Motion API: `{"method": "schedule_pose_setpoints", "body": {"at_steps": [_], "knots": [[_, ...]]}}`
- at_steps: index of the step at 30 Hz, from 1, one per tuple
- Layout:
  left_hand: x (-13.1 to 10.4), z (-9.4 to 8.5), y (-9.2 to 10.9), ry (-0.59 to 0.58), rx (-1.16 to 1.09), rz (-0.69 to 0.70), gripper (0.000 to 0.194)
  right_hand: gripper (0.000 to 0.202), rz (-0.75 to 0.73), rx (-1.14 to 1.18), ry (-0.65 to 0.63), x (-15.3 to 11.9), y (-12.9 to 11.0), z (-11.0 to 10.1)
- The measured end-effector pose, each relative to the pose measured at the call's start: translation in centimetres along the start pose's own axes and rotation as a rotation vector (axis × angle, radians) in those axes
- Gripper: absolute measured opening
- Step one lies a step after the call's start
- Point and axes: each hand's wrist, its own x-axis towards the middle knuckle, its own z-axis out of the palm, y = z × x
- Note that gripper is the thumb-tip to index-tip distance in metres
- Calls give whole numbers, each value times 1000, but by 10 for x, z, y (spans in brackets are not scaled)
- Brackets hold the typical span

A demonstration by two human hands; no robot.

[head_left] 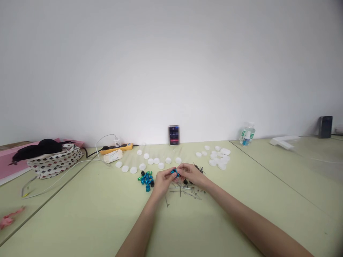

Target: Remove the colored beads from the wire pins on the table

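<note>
The left hand point(162, 181) and the right hand point(190, 174) met over the middle of the bench point(80, 214), fingertips of both pinched on one small blue piece point(174, 172) held just above the surface between them. It looked like a fitting step, the two hands working the blue piece together or onto something too small to make out; a following move would seem to call for a fine, steady pinch and a reach to the parts lying close by. Just left of the left hand lay a cluster of blue and black pieces point(146, 178), and under and just beyond the hands a scatter of thin metal pins point(182, 191) was strewn on the bench. Farther back, a loose row of white caps point(150, 162) ran across, with a second heap of white caps point(218, 157) to the right. Behind these sat a yellow power strip point(118, 147) with a white cable, a small dark box point(173, 135) against the wall, and a clear bottle point(247, 135). At far left a patterned bag point(53, 162) rested near a pink board point(8, 166). The bench was pale green, the wall point(171, 64) plain white.
</note>
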Motion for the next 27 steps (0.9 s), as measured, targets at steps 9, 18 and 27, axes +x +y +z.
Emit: {"method": "schedule_pose_setpoints", "body": {"at_steps": [9, 18, 27], "knots": [[-2, 1, 3, 7, 27, 28, 46, 31, -97, -41, 10, -1, 2, 6], [1, -2, -5, 27, 34, 29, 46, 40, -27, 31, -32, 0, -1, 0], [-1, 1, -3, 9, 26, 18, 46, 35, -50, 16, -30, -1, -3, -1]]}}
